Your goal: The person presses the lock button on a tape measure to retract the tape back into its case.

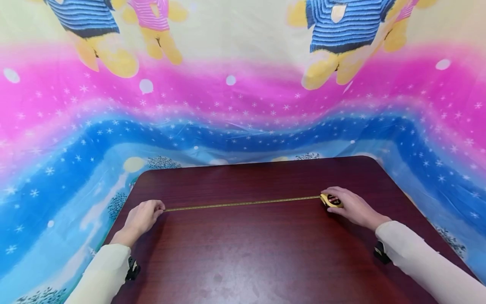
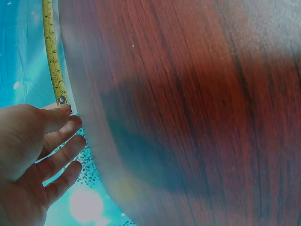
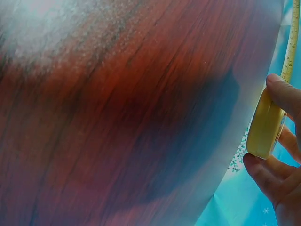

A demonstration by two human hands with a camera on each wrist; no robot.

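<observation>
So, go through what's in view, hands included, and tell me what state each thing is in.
Tape: pulled out, stretched nearly straight between the hands.
Case: held, with the tape drawn out of it.
Left hand: pinching the tape's end.
Right hand: gripping the case.
Table: shiny, reflecting light.
Cloth: hanging behind the table, slightly creased.

Tape measure (image 1: 331,201), yellow case (image 3: 263,125), dark label (image 1: 334,200), was at right over surface (image 1: 235,253); yellow blade (image 1: 243,203) ran out straight leftward, metal hook (image 2: 62,100) at tip; blade's contact with surface looked uncertain.
</observation>
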